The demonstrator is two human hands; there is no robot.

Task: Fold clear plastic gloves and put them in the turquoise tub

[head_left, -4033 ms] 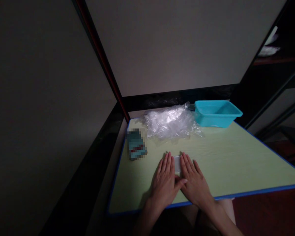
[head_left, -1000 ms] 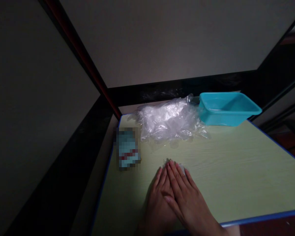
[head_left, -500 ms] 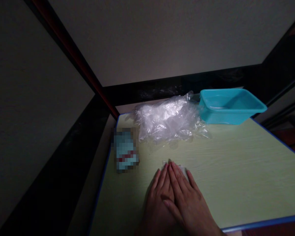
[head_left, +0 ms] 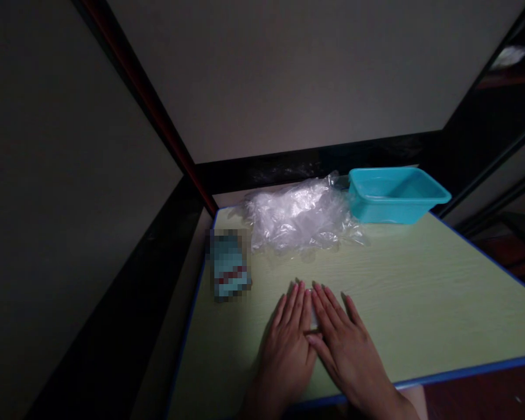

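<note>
My left hand (head_left: 290, 341) lies flat near the front of the pale table (head_left: 420, 291), its fingers stretched forward. Beside it my right hand (head_left: 343, 341) is also flat, its thumb touching or almost touching the left thumb. Between the two hands a small whitish piece (head_left: 314, 317) shows, mostly covered by the fingers; it looks thin, but I cannot make out what it is. Beyond my fingertips lies a heap of crumpled clear plastic bags (head_left: 301, 216).
A turquoise plastic basin (head_left: 389, 210) stands at the back right of the table, next to the plastic heap. On the left edge lies a blurred-out teal item (head_left: 230, 265) with a red stripe. Walls rise behind and to the left.
My hands have moved apart at the fingers, showing the whitish piece between them. The view has shifted a little, so the basin appears further left.
</note>
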